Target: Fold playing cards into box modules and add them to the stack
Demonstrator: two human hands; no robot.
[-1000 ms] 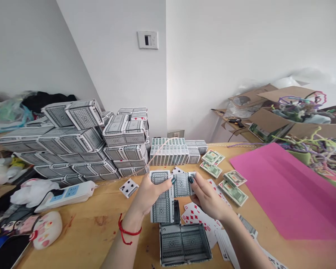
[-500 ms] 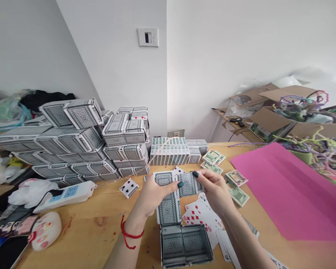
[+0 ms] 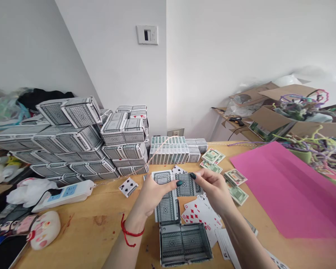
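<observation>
Between my hands is a strip of joined playing cards (image 3: 185, 189), patterned grey-green backs facing up. My left hand (image 3: 151, 194) grips its left part, thumb pressed on top. My right hand (image 3: 212, 185) pinches the right end between thumb and fingers. A patterned card panel (image 3: 165, 210) lies just below the left hand; whether it is joined to the held strip, I cannot tell. Nearest me stands an open-topped box made of playing cards (image 3: 197, 241). Face-up red diamond cards (image 3: 197, 215) lie fanned beside it, partly under my right wrist.
Stacked boxes made of cards (image 3: 81, 114) rise at the left. Behind stands a row of card packs (image 3: 169, 150). Small green card stacks (image 3: 238, 192) lie right, beside a pink sheet (image 3: 291, 194). A power strip (image 3: 65, 194) is left; cardboard boxes (image 3: 274, 116) stand far right.
The held strip has tilted slightly, and its right end is bent a little under my right fingers. Both hands keep their grip. The whole view has shifted slightly.
</observation>
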